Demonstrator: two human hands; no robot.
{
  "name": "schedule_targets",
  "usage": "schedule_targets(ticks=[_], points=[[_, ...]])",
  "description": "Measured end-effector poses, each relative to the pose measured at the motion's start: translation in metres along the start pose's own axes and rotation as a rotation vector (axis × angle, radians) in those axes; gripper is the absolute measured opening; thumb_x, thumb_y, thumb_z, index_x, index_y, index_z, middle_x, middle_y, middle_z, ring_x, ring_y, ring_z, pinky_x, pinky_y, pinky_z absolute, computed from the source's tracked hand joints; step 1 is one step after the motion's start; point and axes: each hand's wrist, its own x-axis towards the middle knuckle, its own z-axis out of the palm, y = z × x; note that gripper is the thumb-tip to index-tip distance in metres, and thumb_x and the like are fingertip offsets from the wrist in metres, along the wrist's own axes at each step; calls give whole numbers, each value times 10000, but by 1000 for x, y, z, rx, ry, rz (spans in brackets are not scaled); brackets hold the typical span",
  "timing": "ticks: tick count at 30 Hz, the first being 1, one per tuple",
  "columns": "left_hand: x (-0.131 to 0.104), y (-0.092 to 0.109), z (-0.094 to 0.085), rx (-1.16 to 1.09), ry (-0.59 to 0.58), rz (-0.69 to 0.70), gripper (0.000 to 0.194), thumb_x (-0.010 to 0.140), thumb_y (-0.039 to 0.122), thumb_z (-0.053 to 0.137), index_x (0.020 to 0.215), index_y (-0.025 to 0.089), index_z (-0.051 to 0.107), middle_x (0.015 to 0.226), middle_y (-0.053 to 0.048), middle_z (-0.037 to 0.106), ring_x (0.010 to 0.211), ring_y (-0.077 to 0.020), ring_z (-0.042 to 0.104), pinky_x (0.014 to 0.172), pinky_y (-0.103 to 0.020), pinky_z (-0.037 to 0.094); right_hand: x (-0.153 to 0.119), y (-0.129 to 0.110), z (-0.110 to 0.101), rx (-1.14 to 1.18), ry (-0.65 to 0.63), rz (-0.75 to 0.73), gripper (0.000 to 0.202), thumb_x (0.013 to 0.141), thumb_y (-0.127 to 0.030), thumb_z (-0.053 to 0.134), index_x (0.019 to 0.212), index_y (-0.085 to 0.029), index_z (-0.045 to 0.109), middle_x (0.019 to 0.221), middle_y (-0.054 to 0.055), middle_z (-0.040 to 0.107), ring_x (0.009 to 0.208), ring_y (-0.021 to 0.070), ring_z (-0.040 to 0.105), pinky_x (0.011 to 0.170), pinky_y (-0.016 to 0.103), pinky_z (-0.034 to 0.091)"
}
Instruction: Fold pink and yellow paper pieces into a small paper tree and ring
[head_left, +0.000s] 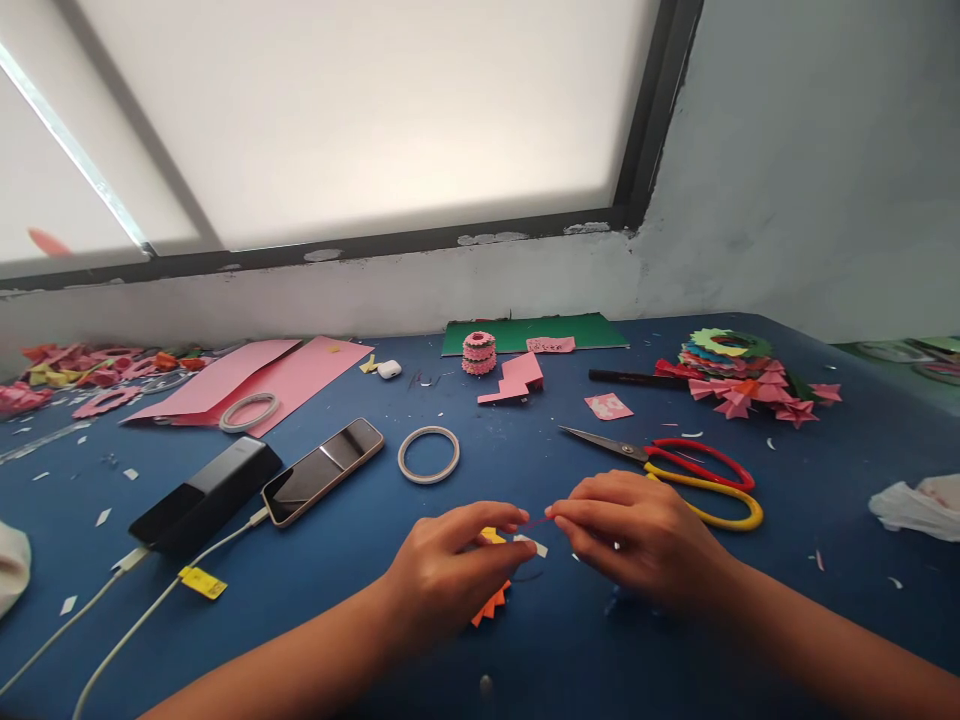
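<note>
A thin pink strip (537,522) spans the small gap between my two hands. My right hand (637,522) is closed, pinching one end of it between thumb and forefinger. The other end meets the curled fingers of my left hand (442,560), whose thumb stands a little apart from the forefinger. Behind and below the left fingers shows an orange and yellow pleated paper piece (491,606), mostly hidden; whether the hand touches it I cannot tell. A small white slip (534,546) is by the left thumb. Scissors with red and yellow handles (675,465) lie beyond my right hand.
A tape roll (429,455), a phone (324,472) and a black power bank (206,495) with cables lie to the left. Pink paper sheets (315,375) are behind them. At the back stand a pink pleated stack (478,353) and a green sheet (592,330). Paper stars (739,395) lie right.
</note>
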Motion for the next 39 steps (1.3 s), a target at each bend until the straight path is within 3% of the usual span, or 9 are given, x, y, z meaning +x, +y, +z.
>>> schedule_targets(ticks=[7, 12, 21, 26, 29, 33, 39], points=[[13, 11, -17, 186, -91, 190, 154, 909, 98, 521, 961, 92, 666, 762, -40, 715, 634, -125, 665, 531, -210, 527, 1, -14, -1, -89, 126, -91, 95, 845, -104, 589, 852, -147, 674, 681, 11, 686, 574, 120, 613, 549, 267, 412], [17, 17, -22, 257, -42, 207, 288, 975, 138, 378, 933, 94, 659, 779, -30, 753, 624, -131, 665, 545, -227, 526, 1, -21, -5, -110, 160, -152, 92, 834, -77, 601, 876, -130, 663, 678, 15, 687, 567, 114, 604, 535, 268, 409], [10, 16, -15, 272, 42, 262, 233, 928, 111, 479, 831, 115, 691, 787, -34, 699, 721, -144, 619, 637, -241, 548, 2, -25, -5, -136, 175, -186, 99, 801, -58, 623, 859, -127, 665, 655, 5, 684, 544, 109, 576, 516, 271, 395], [10, 23, -15, 328, 173, 176, 157, 882, 159, 595, 778, 195, 707, 793, 9, 650, 811, -131, 618, 710, -204, 558, 0, -26, -6, -142, 207, -186, 114, 790, -60, 634, 870, -135, 665, 663, -1, 691, 547, 107, 568, 523, 274, 391], [13, 26, -16, 250, 126, 75, 148, 892, 184, 588, 808, 185, 710, 871, -8, 675, 889, -132, 633, 771, -194, 567, 0, -28, -7, -150, 220, -192, 127, 780, -56, 645, 878, -133, 669, 674, -3, 692, 551, 104, 564, 533, 275, 399], [14, 26, -16, 200, 60, 97, 173, 896, 155, 573, 784, 140, 704, 911, -51, 709, 894, -165, 656, 736, -243, 591, 1, -31, -9, -149, 209, -207, 115, 791, -63, 631, 880, -126, 664, 657, -2, 686, 538, 105, 566, 524, 281, 396], [12, 24, -15, 192, 41, 104, 145, 892, 139, 576, 835, 133, 710, 858, -35, 730, 828, -157, 662, 683, -248, 593, -1, -32, -9, -168, 169, -206, 115, 791, -85, 641, 892, -136, 663, 678, -4, 693, 546, 106, 573, 538, 288, 399]])
